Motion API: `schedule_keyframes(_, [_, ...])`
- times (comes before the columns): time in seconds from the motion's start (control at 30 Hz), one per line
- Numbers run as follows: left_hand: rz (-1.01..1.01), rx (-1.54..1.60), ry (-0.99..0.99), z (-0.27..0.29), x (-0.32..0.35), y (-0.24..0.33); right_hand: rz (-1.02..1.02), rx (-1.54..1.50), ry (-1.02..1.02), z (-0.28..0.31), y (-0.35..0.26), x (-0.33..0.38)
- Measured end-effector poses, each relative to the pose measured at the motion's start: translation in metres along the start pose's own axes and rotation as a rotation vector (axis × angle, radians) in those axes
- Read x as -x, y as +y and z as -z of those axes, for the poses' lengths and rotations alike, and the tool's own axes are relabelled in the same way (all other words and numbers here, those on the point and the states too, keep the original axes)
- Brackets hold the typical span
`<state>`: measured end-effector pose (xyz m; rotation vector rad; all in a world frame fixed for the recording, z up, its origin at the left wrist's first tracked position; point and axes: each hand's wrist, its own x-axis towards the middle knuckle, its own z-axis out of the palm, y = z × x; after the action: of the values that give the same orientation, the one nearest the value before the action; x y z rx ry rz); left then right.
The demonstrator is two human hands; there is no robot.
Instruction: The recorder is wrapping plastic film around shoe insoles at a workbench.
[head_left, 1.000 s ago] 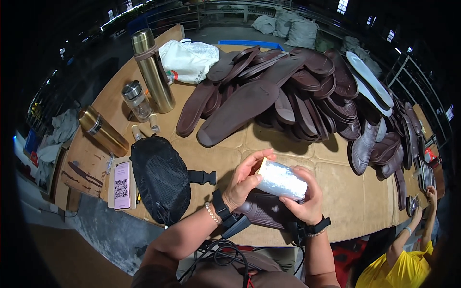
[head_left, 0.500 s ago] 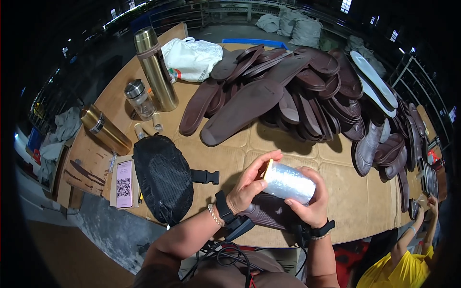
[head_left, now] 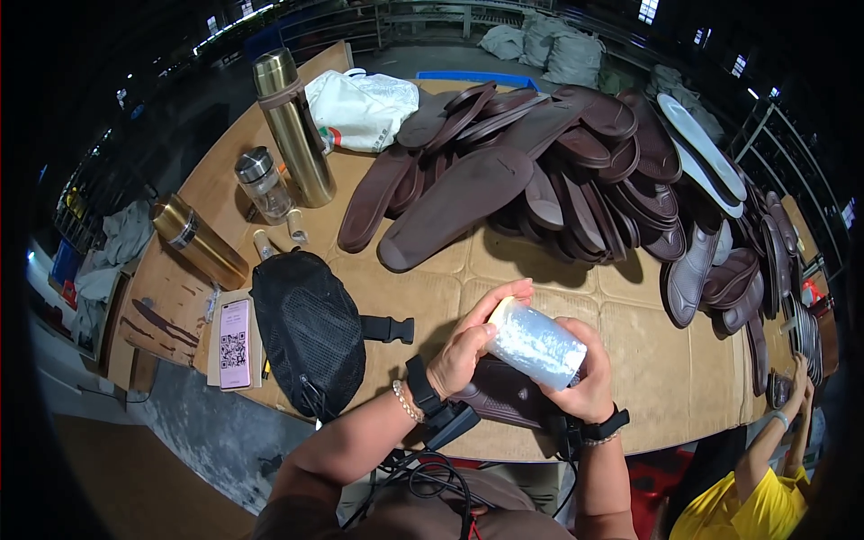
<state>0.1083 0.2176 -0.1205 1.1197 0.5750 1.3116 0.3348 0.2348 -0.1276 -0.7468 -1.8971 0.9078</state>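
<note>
Black mesh pouch (head_left: 306, 337) at left; near centre, the left hand (head_left: 461, 354) pinches the left end of a silvery cylinder (head_left: 540, 345) between thumb and fingers. Probably light and slippery, it's best gripped at both ends. The right hand (head_left: 589, 385), fingers curled, cups its right end.

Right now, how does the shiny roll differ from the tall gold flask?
Place: the shiny roll is held between the left hand and right hand; the tall gold flask stands on the table.
Colour: the roll is silvery with a pale yellow end; the flask is gold.
Shape: the roll looks short and stout; the flask, long and slim.
Both are roughly cylindrical.
</note>
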Motion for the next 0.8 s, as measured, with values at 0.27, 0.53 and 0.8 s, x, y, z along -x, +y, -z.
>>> schedule_keyframes(0.27, [-0.026,-0.062,-0.014,-0.001,0.004,0.006,-0.111,-0.293,0.016,-0.004,-0.017,-0.001])
schedule_keyframes(0.53, [-0.117,-0.208,-0.069,0.001,0.003,0.010,-0.144,-0.208,0.005,0.002,-0.014,0.002])
schedule_keyframes(0.8, [-0.085,-0.160,-0.059,0.003,0.003,0.011,-0.017,-0.162,0.008,-0.002,-0.008,-0.002])
